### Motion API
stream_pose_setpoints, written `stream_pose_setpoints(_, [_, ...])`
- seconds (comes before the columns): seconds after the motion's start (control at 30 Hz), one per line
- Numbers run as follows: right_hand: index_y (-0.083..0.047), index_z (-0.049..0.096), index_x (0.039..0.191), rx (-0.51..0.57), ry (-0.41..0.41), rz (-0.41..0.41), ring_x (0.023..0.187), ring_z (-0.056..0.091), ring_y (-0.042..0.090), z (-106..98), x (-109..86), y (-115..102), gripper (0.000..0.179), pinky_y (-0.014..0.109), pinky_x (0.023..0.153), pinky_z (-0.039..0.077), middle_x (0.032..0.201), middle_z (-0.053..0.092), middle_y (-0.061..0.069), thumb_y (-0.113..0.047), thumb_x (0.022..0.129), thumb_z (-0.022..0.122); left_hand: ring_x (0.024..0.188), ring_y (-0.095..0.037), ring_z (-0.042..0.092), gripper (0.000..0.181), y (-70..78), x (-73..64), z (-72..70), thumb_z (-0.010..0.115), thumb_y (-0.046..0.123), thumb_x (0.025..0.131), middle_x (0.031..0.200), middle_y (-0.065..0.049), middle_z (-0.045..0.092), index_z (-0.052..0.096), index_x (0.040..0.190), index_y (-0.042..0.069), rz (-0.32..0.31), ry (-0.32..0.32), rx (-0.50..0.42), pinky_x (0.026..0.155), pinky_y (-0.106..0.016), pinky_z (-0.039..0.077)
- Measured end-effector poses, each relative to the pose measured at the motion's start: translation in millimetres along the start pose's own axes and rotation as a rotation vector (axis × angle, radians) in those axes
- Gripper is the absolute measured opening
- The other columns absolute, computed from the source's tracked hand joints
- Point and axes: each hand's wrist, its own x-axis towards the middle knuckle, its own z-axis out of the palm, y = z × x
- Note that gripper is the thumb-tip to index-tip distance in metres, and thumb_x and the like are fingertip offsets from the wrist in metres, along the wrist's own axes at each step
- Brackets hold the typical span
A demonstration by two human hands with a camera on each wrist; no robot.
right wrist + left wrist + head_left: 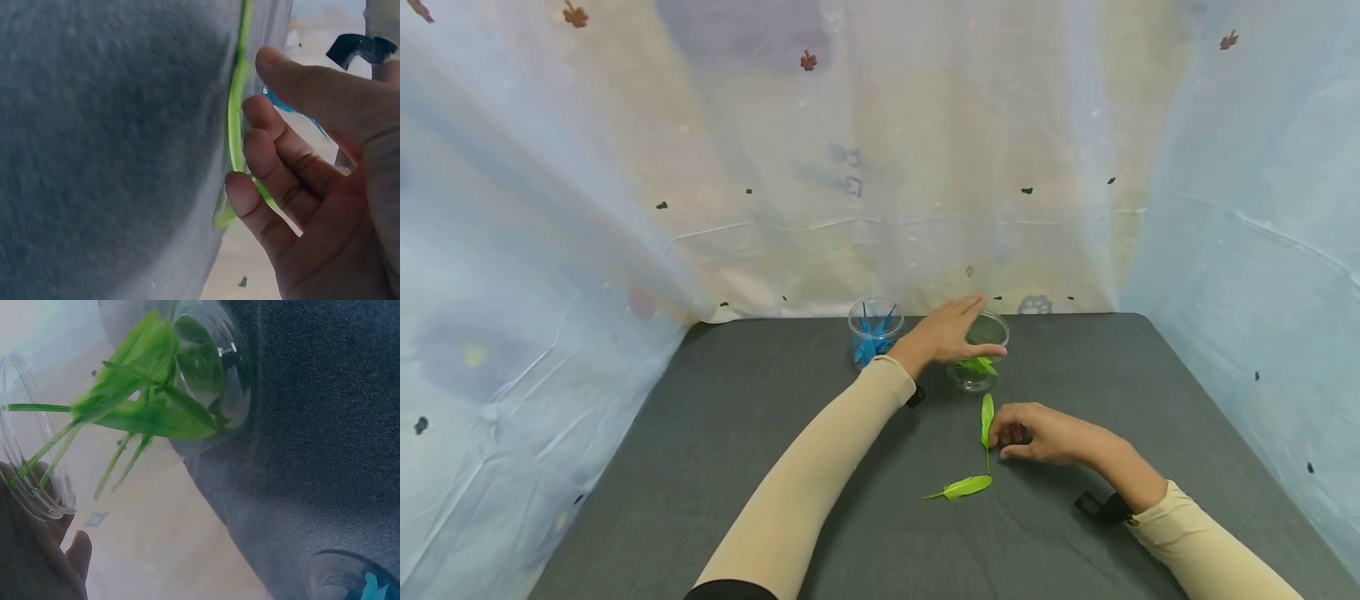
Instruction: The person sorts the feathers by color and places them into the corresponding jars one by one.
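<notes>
My left hand [947, 332] reaches over to the clear jar [976, 385], thumb in front and straight fingers toward the back of its rim. Inside the jar stand several green feathers [140, 387], quills toward the mouth. My right hand [1048, 433] is low over the table, its fingers loosely bent and the thumb apart from them. The right fingertips [242, 194] are right beside a lime-green feather [987, 419] lying lengthwise below the jar. A second green feather [966, 487] lies crosswise nearer to me.
A second clear jar [876, 310] with blue feathers [871, 342] stands to the left, partly behind my left wrist. The table [737, 467] has a dark grey cover. Patterned pale curtains [910, 167] hang behind it and on both sides.
</notes>
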Motion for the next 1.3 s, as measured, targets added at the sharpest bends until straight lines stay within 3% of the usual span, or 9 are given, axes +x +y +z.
stream_pose_setpoints(0.2, [-0.013,0.073,0.113,-0.02,-0.009,-0.058,0.076,0.059,0.003,8.3,3.6,1.9,0.013,0.025,0.066,0.054,0.094,0.066,-0.004,-0.014,0.101,0.078,0.167,-0.02,0.012,0.105,-0.2,0.4,1.4,0.053,0.077,0.101,0.181,-0.005,0.012,0.009,0.175,0.018,-0.01,-0.01,-0.009,0.135,-0.042,0.011])
stream_pose_setpoints(0.47, [-0.018,0.074,0.116,-0.034,-0.035,-0.015,0.074,0.056,0.001,11.0,7.6,0.0,0.016,0.024,0.066,0.053,0.092,0.065,-0.008,-0.016,0.101,0.079,0.167,-0.019,0.01,0.105,-0.1,2.4,2.1,0.052,0.078,0.101,0.181,-0.004,0.01,0.008,0.175,0.018,-0.019,-0.012,-0.011,0.135,-0.04,0.008])
stream_pose_setpoints(0.73, [-0.017,0.076,0.109,-0.037,-0.032,-0.06,0.073,0.056,0.001,14.2,9.5,-2.3,0.011,0.023,0.065,0.053,0.093,0.066,-0.005,-0.012,0.1,0.079,0.167,-0.02,0.009,0.104,-2.2,1.8,7.8,0.049,0.08,0.1,0.182,-0.001,0.009,0.006,0.175,0.021,-0.029,-0.005,-0.031,0.135,-0.04,0.008])
stream_pose_setpoints(1.3, [-0.022,0.078,0.096,-0.053,-0.065,0.022,0.076,0.055,0.002,16.1,9.5,-9.7,0.009,0.023,0.068,0.053,0.092,0.059,-0.006,-0.015,0.095,0.084,0.167,-0.02,0.008,0.101,-4.3,1.1,7.2,0.049,0.076,0.102,0.182,-0.001,0.007,0.005,0.175,0.021,-0.014,-0.021,-0.048,0.135,-0.042,0.011])
